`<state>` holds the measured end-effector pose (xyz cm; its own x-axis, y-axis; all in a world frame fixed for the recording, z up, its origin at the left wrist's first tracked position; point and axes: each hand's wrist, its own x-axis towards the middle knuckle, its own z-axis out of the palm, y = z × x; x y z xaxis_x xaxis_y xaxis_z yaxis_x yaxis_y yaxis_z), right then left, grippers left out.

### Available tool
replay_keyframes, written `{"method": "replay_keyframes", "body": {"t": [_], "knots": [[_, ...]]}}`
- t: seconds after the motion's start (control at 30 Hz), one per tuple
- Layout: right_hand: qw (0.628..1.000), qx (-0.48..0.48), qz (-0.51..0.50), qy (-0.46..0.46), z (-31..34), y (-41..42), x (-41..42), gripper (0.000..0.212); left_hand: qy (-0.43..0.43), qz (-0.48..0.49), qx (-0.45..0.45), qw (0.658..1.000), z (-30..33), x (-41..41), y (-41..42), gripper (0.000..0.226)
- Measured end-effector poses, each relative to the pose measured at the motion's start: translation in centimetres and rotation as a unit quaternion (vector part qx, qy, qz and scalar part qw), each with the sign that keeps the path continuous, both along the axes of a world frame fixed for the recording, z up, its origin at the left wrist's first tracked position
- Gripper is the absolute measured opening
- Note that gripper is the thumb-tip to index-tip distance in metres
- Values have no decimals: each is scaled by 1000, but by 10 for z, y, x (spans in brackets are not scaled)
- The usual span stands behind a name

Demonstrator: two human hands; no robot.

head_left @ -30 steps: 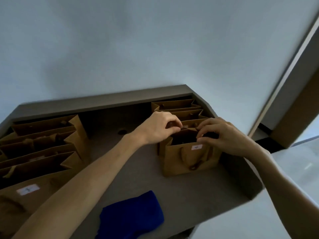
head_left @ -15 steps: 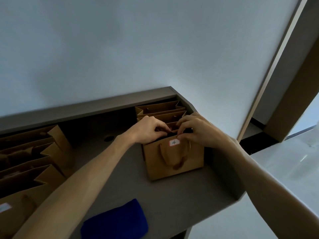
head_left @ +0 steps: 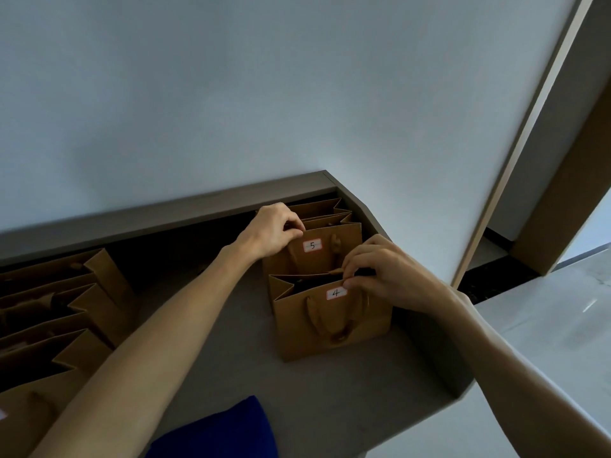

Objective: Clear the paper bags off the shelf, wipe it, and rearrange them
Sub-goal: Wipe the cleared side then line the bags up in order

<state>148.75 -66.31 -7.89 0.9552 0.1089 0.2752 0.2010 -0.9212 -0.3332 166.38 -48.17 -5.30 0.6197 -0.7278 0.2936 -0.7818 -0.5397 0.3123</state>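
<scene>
Left hand [head_left: 271,230] pinches bag 5 [head_left: 325,251] at its top edge. Right hand [head_left: 386,271] pinches bag 4 [head_left: 334,320], at 6 o'clock of bag 5. Blue cloth [head_left: 218,431] lies at 7 o'clock.

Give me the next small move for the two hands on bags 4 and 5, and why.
Probably push bag 4 back against bag 5. The right hand pinches bag 4's top edge, the left hand holds bag 5's top edge upright, and a gap shows between the two bags. The bags behind bag 5 already stand packed together, so closing this gap would likely finish the row.
</scene>
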Motion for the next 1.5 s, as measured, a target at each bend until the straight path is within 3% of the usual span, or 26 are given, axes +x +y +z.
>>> {"method": "replay_keyframes", "body": {"t": [0.27,0.37,0.53,0.63,0.73,0.9,1.1,1.5], "knots": [[999,28,11,34,9,-5,7,33,18,-46,21,999,1,-8,5,19],[999,38,1,8,11,-5,15,32,30,-71,27,997,-2,-17,10,18],[999,-11,-23,19,18,-2,35,42,49,-109,38,992,3,-22,16,18],[999,-28,-9,24,17,1,38,29,53,-109,19,992,8,-17,16,20],[1000,-15,-2,28,14,2,33,19,17,-37,-37,998,8,3,9,18],[999,8,6,33,13,0,26,17,8,22,36,999,0,34,-5,26],[999,15,11,39,14,0,25,18,8,50,36,998,0,51,-15,21],[1000,13,14,22,17,1,35,16,21,-22,52,998,8,32,-5,17]]}}
